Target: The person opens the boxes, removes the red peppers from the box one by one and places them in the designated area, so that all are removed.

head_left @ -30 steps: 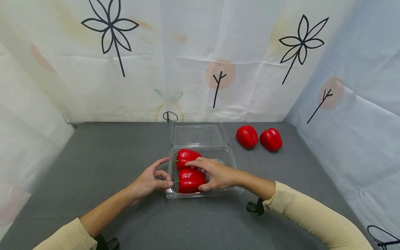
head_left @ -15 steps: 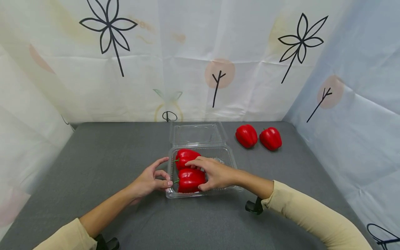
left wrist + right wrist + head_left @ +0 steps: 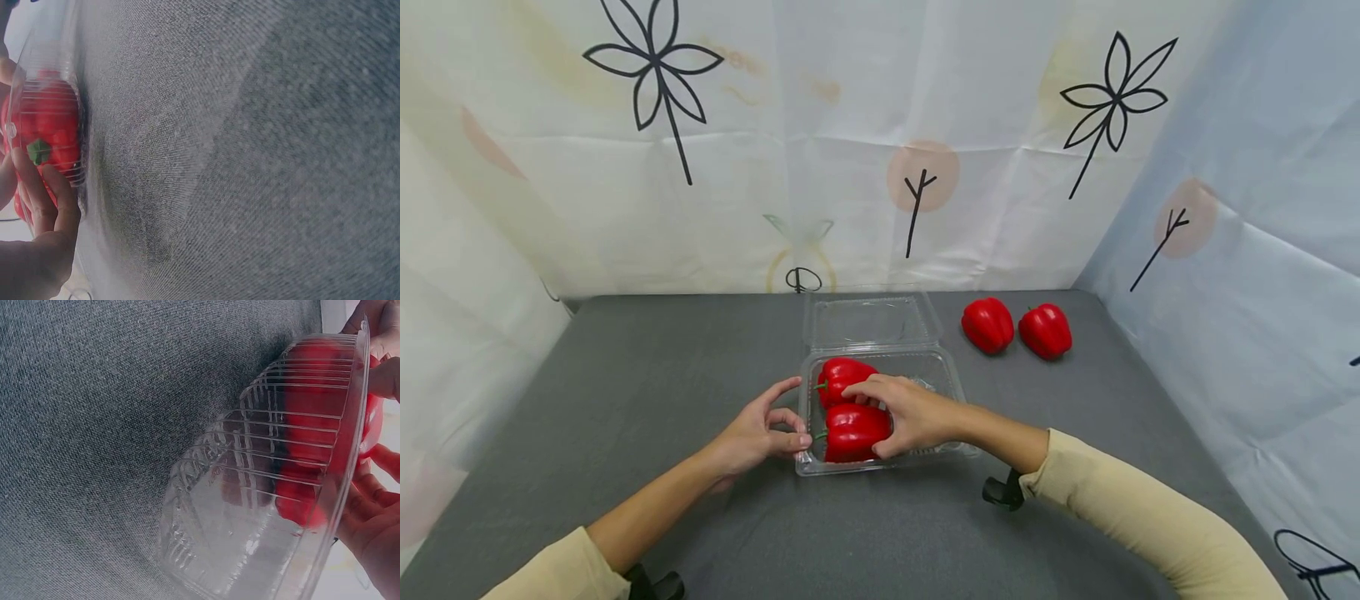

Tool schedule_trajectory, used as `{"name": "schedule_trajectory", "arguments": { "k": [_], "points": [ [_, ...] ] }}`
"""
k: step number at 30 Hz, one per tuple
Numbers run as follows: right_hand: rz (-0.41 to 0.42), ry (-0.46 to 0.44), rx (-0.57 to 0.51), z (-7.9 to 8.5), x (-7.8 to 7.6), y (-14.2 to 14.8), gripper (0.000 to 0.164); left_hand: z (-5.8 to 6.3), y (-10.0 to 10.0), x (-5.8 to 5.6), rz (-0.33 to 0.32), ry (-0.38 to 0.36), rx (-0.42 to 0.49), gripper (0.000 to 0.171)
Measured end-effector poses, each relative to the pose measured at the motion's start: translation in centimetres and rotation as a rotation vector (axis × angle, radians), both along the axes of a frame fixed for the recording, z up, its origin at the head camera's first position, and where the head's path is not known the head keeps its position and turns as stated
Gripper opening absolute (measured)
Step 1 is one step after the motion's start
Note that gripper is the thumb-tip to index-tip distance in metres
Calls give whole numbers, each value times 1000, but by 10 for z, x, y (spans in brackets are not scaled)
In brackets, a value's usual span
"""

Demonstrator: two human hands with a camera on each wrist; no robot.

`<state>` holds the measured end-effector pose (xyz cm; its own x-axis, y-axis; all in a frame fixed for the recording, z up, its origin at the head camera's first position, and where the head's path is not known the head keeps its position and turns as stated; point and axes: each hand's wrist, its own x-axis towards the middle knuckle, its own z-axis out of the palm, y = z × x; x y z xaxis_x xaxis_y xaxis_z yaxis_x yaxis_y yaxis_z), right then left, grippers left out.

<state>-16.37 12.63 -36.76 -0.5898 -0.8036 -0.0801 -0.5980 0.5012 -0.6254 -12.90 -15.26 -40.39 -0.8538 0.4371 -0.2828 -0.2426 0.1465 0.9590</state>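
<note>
Inside the clear container (image 3: 917, 363), the near red pepper (image 3: 852, 435) lies in the grasp of the right hand (image 3: 913, 412), which partly hides it and the far red pepper (image 3: 844, 373) just behind. The left hand (image 3: 760, 429) pinches the container's left rim. The opened lid (image 3: 872, 322) is at the back; two outside peppers (image 3: 987, 326) lie to its right on grey cloth (image 3: 715, 358).

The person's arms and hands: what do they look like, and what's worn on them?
The left hand and right hand wear no gloves. Plain beige sleeves end above the wrists. A black fitting shows by each cuff; its purpose isn't clear.
</note>
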Motion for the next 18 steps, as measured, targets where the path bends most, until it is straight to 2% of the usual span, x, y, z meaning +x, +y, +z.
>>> {"name": "schedule_trajectory", "arguments": {
  "k": [10, 18],
  "points": [
    [-7, 2, 5, 1, 0, -2, 71, 0, -1, 0, -1, 6, -1, 90],
    [-16, 52, 40, 0, -1, -4, 65, 1, 0, 1, -5, 15, -3, 91]
  ]
}}
